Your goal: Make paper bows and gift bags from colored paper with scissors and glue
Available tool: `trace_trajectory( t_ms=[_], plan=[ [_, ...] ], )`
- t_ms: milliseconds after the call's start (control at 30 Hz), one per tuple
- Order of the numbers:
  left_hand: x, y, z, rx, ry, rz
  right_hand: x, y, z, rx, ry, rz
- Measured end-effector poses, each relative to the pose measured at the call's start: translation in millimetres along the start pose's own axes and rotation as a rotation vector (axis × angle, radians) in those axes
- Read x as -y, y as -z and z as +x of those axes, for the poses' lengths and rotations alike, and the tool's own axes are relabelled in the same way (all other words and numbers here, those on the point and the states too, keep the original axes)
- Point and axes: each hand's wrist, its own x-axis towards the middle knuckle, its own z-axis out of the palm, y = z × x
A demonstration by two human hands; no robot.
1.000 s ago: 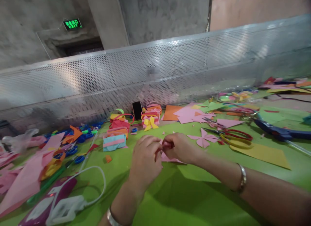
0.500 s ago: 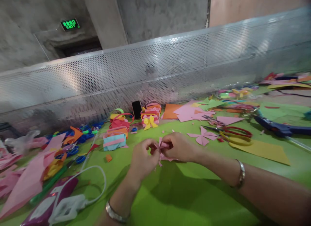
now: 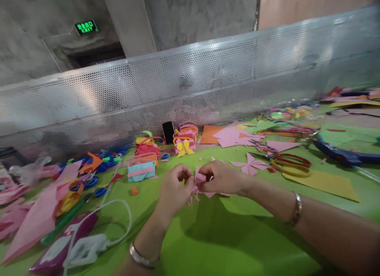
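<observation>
Both my hands meet over the green table point(image 3: 208, 244) and pinch one small pink paper piece point(image 3: 199, 186) with pointed flaps. My left hand point(image 3: 175, 189) grips its left side with curled fingers. My right hand point(image 3: 221, 177) holds its right side from above. The paper hangs just above the tabletop between my fingertips. A finished pink paper pinwheel point(image 3: 249, 165) lies flat to the right of my right hand.
Red and yellow scissors point(image 3: 289, 165) and a yellow sheet point(image 3: 323, 181) lie at right, with a blue tool point(image 3: 341, 154) beyond. Small paper baskets point(image 3: 142, 167) and a phone point(image 3: 168, 132) stand by the perforated metal wall point(image 3: 208, 82). Pink paper point(image 3: 35, 212) and a white cable point(image 3: 113, 212) lie at left.
The pink paper has been lifted off the table and worked between my fingers; its pointed flaps now stick out below my hands. My hands stayed in about the same spot.
</observation>
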Motion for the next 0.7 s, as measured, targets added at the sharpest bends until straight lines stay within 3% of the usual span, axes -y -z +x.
trace_trajectory(
  t_ms=[233, 700],
  plan=[
    [4.2, -5.9, 0.3, -0.083, -0.053, -0.031, -5.8, -5.6, 3.5, -0.064, 0.013, -0.004],
    [3.7, -11.0, -0.5, -0.089, 0.091, -0.21, -4.9, -8.2, 3.7, -0.074, -0.058, 0.106]
  ],
)
